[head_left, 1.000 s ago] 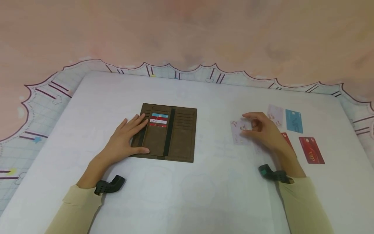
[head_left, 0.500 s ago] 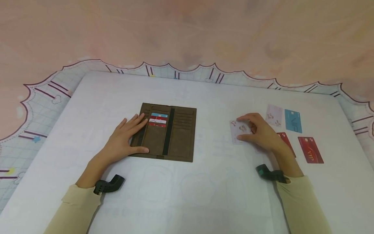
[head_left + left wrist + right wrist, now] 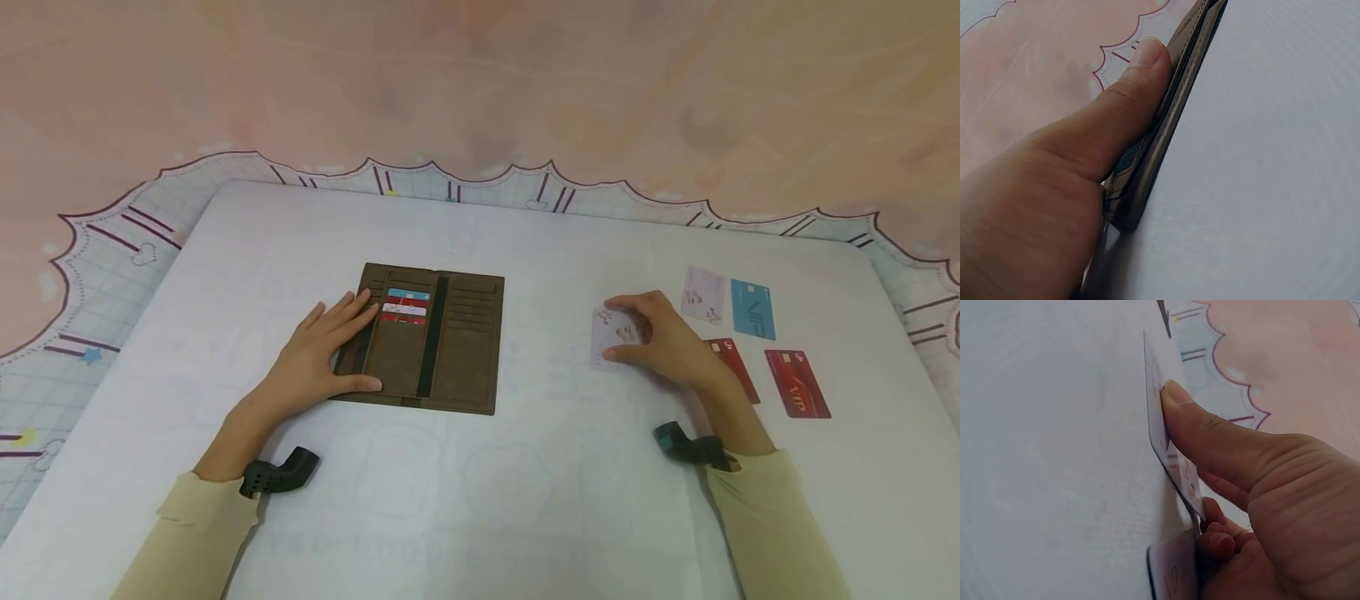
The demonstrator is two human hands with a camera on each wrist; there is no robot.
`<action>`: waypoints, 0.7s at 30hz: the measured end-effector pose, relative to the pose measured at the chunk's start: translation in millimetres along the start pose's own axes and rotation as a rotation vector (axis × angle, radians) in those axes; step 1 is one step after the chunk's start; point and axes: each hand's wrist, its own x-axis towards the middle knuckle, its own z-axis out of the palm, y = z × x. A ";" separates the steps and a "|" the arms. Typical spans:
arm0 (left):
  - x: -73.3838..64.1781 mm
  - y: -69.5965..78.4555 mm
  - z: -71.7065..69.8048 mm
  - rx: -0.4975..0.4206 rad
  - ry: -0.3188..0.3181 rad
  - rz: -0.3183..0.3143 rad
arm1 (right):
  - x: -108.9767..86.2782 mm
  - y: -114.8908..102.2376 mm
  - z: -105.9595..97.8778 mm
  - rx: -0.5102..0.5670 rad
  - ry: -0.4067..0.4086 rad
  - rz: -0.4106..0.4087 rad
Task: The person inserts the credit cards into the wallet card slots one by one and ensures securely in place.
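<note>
You rested your left hand (image 3: 318, 358), fingers spread, on the left side of the open brown wallet (image 3: 465, 362), while your right hand (image 3: 663, 337), thumb and forefinger curled, pinched a pale floral card (image 3: 606, 333) to the wallet's right.

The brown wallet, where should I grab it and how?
Probably by the right edge of the brown wallet, about halfway along, coming in low from the right. The wallet lies open and flat, and the left hand rests over its left side, but that straight edge is uncovered, so it could likely be pinched there.
</note>
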 end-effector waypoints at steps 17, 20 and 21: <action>-0.5 -0.3 0.2 -0.007 0.006 0.009 | -2.2 -8.8 0.5 0.011 0.064 0.058; -0.3 -0.5 0.6 -0.005 0.006 0.012 | -2.9 -10.3 -1.6 -0.004 0.088 0.070; -0.4 -0.6 0.8 -0.003 0.006 0.011 | -3.1 -10.5 -2.6 -0.004 0.091 0.068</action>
